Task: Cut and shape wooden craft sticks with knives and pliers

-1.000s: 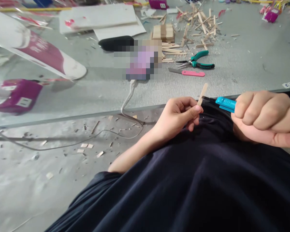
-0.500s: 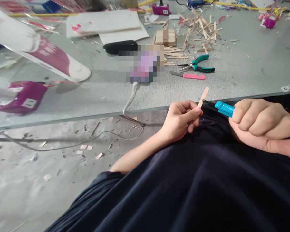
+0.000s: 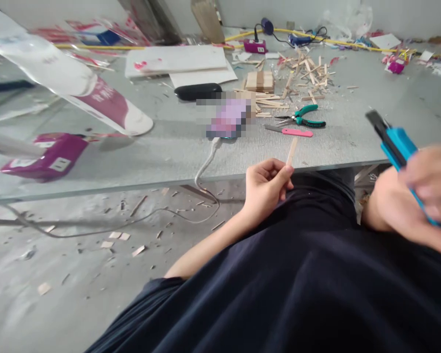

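My left hand (image 3: 266, 189) pinches the lower end of a flat wooden stick (image 3: 292, 151) at the table's front edge, the stick pointing up. At the right, my right hand (image 3: 431, 184), blurred by motion, is closed around a blue and black cutter-like tool (image 3: 399, 147) whose dark tip points up and left, apart from the stick. Beyond the stick lie a pink-handled blade (image 3: 297, 132) and green and black pliers (image 3: 308, 116). Loose sticks (image 3: 268, 100) and a banded stick bundle (image 3: 260, 81) lie farther back.
A phone (image 3: 228, 117) with a white cable hanging over the edge, a black case (image 3: 198, 91), a white and purple package (image 3: 106, 100) and a purple power socket (image 3: 46, 154) are on the grey table (image 3: 169, 152). Wood scraps (image 3: 113, 236) litter the floor.
The blue tool in my right hand has moved away from the stick, up and right, and tilted upward. My left hand still pinches the stick, slightly farther left. The view has shifted.
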`<state>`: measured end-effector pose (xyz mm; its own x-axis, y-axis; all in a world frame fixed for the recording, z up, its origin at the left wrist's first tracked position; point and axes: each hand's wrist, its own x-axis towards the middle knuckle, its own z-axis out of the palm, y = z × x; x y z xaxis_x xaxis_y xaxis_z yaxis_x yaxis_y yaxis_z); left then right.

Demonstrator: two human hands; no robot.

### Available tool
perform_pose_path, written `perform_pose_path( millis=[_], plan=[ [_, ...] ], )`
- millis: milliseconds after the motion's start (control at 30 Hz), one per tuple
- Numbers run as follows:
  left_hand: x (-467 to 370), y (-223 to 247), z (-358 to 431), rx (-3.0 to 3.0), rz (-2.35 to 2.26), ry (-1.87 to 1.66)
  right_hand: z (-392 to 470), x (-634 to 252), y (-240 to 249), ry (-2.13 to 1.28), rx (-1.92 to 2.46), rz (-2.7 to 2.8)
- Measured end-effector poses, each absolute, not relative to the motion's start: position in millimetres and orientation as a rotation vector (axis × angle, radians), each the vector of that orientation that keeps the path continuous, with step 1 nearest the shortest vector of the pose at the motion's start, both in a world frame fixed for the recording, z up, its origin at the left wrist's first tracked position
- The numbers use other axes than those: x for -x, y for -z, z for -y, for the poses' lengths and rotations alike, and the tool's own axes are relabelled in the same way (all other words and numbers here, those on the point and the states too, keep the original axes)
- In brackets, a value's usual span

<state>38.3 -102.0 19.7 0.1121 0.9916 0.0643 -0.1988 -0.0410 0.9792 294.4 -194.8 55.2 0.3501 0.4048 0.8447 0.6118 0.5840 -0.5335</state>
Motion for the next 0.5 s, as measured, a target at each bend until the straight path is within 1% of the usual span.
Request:
perform_pose_path(
  millis=[33,100,133,167,233,367,500],
  plan=[
    [-38,-20,104,-1.15,-0.945,-1.248,172,-302,-55,0.351,0.913,1.244],
    [-38,-23,107,-1.14,-0.924,-1.247,126,-319,-52,0.475,0.983,1.416],
    [-37,-24,109,-1.137,-0.911,-1.249,107,-330,-48,0.455,1.044,1.591],
    [-37,-26,110,-1.135,-0.895,-1.254,92,-340,-43,0.466,1.027,1.607],
    [-36,-28,112,-1.129,-0.856,-1.275,74,-361,-31,0.473,1.157,1.583],
    [-36,-31,117,-1.118,-0.795,-1.326,71,-390,-15,0.389,1.511,1.567],
    [-37,-35,121,-1.133,-0.736,-1.328,67,-402,-13,0.231,1.588,1.67]
  ],
)
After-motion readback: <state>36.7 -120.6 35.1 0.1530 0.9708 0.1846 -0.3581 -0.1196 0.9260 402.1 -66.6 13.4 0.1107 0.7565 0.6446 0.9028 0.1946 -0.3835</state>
